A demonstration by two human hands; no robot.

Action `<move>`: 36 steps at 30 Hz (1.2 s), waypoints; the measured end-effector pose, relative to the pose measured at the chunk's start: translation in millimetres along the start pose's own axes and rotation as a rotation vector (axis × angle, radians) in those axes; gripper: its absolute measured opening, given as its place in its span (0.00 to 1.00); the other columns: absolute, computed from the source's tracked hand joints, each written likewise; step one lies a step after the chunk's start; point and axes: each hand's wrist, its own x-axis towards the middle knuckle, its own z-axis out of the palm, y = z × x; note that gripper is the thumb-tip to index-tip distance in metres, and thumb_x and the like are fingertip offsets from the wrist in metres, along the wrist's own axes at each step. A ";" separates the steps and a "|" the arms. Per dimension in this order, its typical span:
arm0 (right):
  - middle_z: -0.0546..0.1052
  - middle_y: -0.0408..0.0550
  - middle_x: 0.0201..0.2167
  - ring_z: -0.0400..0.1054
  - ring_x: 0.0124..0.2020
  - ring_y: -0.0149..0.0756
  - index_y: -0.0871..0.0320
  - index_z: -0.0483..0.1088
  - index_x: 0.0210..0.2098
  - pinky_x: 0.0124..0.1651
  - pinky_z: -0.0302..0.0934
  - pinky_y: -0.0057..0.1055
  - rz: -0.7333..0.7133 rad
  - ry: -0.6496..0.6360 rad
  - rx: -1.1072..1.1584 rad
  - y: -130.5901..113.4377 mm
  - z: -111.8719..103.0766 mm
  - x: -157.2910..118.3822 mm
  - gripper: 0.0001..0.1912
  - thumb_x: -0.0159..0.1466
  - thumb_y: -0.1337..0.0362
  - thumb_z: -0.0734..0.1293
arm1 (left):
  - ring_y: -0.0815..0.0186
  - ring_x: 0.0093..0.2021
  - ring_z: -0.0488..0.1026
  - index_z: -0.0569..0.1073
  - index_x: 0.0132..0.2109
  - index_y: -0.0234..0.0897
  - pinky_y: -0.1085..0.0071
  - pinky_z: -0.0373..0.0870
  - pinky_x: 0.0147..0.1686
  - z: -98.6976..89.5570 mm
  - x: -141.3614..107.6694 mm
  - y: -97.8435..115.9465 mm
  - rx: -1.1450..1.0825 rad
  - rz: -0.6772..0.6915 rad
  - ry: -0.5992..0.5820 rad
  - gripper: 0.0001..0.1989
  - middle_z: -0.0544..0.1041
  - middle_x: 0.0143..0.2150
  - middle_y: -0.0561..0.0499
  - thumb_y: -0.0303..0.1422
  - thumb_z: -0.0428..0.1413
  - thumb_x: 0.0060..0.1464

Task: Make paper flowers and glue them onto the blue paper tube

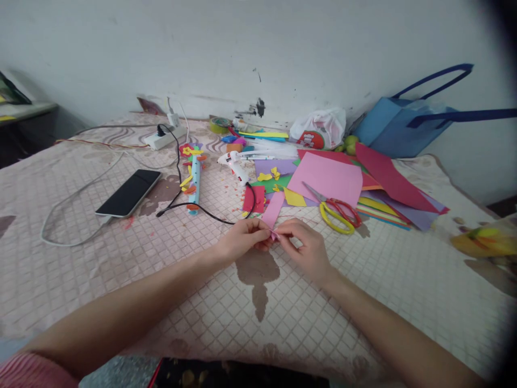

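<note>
My left hand and my right hand meet over the near middle of the table, fingertips pinched together. Between them is a small pink paper piece, mostly hidden by the fingers. Just beyond lies a pink paper strip with a red paper piece beside it. Scissors with red and yellow handles rest on the papers past my right hand. A white glue gun lies further back, its black cord running close to my left hand.
Coloured paper sheets spread at the right, before a blue bag. A decorated light-blue strip lies left of the glue gun. A phone with a cable is at the left, and a power strip behind it.
</note>
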 end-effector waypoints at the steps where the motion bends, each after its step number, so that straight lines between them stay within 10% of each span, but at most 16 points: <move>1: 0.74 0.47 0.33 0.69 0.37 0.37 0.53 0.69 0.36 0.41 0.65 0.35 -0.045 -0.006 -0.032 1.2 -0.8 -0.3 0.09 0.62 0.71 0.60 | 0.72 0.29 0.71 0.70 0.30 0.31 0.73 0.67 0.34 -0.2 0.1 0.0 -0.005 -0.002 -0.001 0.12 0.74 0.28 0.50 0.37 0.62 0.45; 11: 0.75 0.50 0.39 0.70 0.41 0.37 0.54 0.71 0.43 0.43 0.67 0.35 -0.261 -0.093 -0.207 13.4 -6.9 -2.2 0.14 0.62 0.73 0.60 | 0.72 0.28 0.71 0.71 0.30 0.30 0.73 0.68 0.34 -1.5 -0.5 3.3 -0.010 0.000 -0.022 0.12 0.74 0.28 0.50 0.36 0.61 0.47; 36: 0.75 0.51 0.39 0.70 0.42 0.39 0.54 0.70 0.41 0.46 0.66 0.38 -0.206 -0.083 -0.284 3.2 0.6 -1.8 0.09 0.63 0.70 0.61 | 0.72 0.27 0.71 0.72 0.26 0.30 0.73 0.70 0.34 3.3 -3.0 8.1 -0.038 -0.050 0.105 0.10 0.73 0.26 0.51 0.34 0.61 0.45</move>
